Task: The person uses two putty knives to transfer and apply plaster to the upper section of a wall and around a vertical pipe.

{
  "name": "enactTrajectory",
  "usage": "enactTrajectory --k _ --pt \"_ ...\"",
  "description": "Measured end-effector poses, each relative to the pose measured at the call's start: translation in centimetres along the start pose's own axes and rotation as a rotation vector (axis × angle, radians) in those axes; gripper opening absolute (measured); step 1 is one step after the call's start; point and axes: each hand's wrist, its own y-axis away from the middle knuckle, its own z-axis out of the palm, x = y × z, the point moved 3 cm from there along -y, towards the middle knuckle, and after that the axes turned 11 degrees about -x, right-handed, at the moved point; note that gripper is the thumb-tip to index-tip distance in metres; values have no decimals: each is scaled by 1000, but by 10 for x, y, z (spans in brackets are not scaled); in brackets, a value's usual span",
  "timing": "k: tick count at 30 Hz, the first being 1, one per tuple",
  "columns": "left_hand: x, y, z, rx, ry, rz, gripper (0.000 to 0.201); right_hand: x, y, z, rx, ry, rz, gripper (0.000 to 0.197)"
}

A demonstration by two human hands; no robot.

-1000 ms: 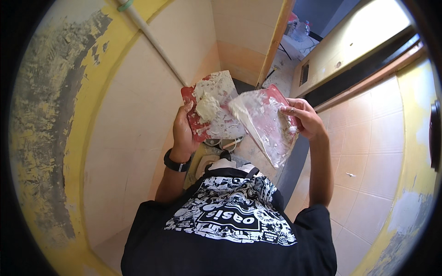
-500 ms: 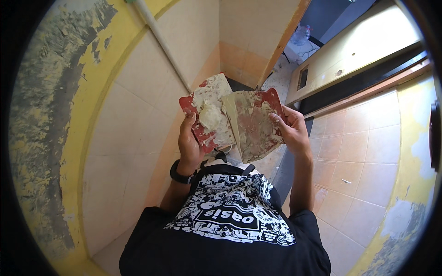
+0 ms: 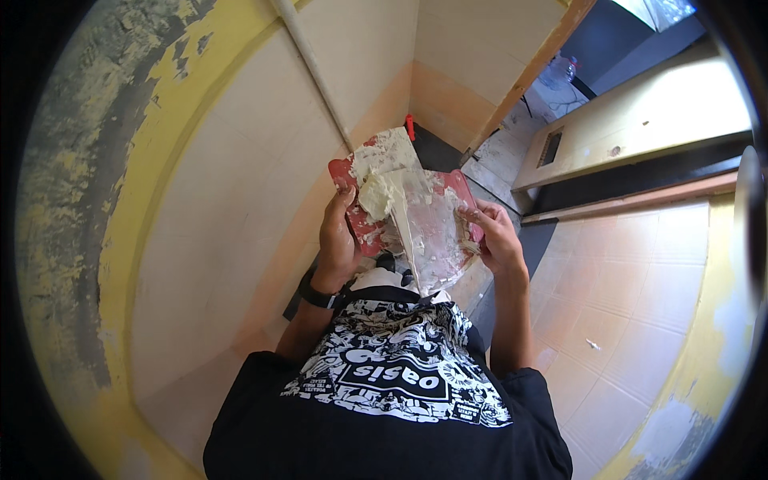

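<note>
My left hand (image 3: 338, 244) is closed on the red edge of a putty spreader (image 3: 394, 150), whose face is smeared with off-white putty. A thick lump of putty (image 3: 376, 196) sits on it, near my thumb. My right hand (image 3: 502, 238) grips the red handle edge of a second putty spreader (image 3: 440, 216), with a wide, see-through blade coated in thin putty. A ridge of putty runs along that blade's left edge. The two spreaders overlap in front of my chest, the right blade lying across the left one beside the lump.
A tiled wall (image 3: 264, 160) with a pale pipe (image 3: 312, 68) stands on the left, beside peeling yellow paint (image 3: 132, 208). To the right are a wooden panel (image 3: 640, 120) and another tiled wall (image 3: 632, 280). A plastic bottle (image 3: 562, 70) stands beyond the doorway.
The right spreader has moved left, its blade now overlapping the left spreader and reaching the putty lump. The view has shifted slightly, and a small red object now shows behind the spreaders.
</note>
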Motion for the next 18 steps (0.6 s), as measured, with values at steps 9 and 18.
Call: enactTrajectory --k 9,18 --pt "-14 19 16 49 40 23 43 25 0 -21 -127 -260 115 21" --pt "-37 56 -10 431 183 -87 33 20 18 -19 221 -170 50 17"
